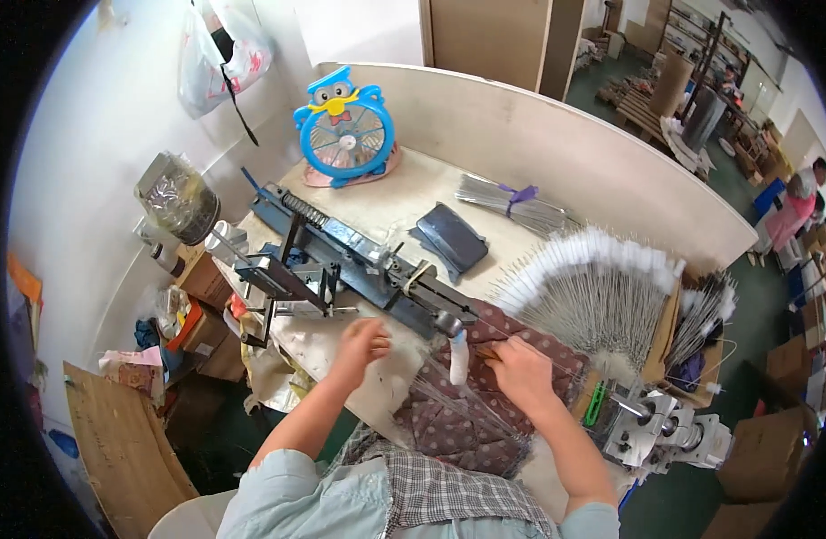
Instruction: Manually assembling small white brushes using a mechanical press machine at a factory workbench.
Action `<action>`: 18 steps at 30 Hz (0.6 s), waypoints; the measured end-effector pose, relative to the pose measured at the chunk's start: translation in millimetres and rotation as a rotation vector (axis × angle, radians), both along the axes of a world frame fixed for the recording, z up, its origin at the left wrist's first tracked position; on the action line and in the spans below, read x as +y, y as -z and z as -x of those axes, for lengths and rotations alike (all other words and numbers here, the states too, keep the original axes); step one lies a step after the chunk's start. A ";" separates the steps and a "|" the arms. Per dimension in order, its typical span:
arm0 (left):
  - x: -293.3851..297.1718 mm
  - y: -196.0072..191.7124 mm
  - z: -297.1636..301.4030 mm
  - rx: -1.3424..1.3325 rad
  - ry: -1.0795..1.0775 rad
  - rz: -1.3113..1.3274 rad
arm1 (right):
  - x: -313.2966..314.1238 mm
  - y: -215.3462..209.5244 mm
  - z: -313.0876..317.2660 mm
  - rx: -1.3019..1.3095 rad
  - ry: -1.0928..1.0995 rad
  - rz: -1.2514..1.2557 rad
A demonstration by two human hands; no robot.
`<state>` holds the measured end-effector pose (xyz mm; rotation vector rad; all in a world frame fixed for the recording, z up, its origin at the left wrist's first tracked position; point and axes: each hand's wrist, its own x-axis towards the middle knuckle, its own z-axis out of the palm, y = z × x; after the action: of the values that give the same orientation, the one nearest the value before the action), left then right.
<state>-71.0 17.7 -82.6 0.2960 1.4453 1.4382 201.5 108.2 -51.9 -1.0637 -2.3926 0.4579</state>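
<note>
My left hand (366,342) is beside the near side of a dark metal bench machine (341,242), its fingers curled together. Whatever is between them is too small to make out. My right hand (519,366) is over a brown polka-dot cloth (444,422), its fingers closed around a small brownish-yellow piece whose kind I cannot tell. Between my hands, a white bristle brush head (459,359) hangs below the round metal end (448,323) of the machine. Thin wires lie across the cloth.
A fan of white-tipped wire brushes (601,287) spreads at right, beside a metal fixture (664,429) and green cutter (595,403). Behind the machine are a dark case (452,241), a tied wire bundle (516,203) and a blue fan (348,135). A low partition (556,135) edges the table.
</note>
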 end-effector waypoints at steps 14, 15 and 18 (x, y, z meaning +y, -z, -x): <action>-63.5 -7.5 55.4 -0.048 -0.182 0.075 | -8.5 -17.7 -0.6 -0.130 -0.004 0.086; -70.8 -2.4 52.5 -0.051 -0.191 0.075 | -7.5 -15.9 -2.9 -0.123 0.000 0.055; -88.3 15.9 63.8 0.187 -0.713 -0.034 | -7.1 -17.0 -3.5 -0.086 0.025 0.074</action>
<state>-134.8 -70.6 -98.5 -0.0868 1.7779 2.0426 205.0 101.1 -34.9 -1.1667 -2.4508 0.5053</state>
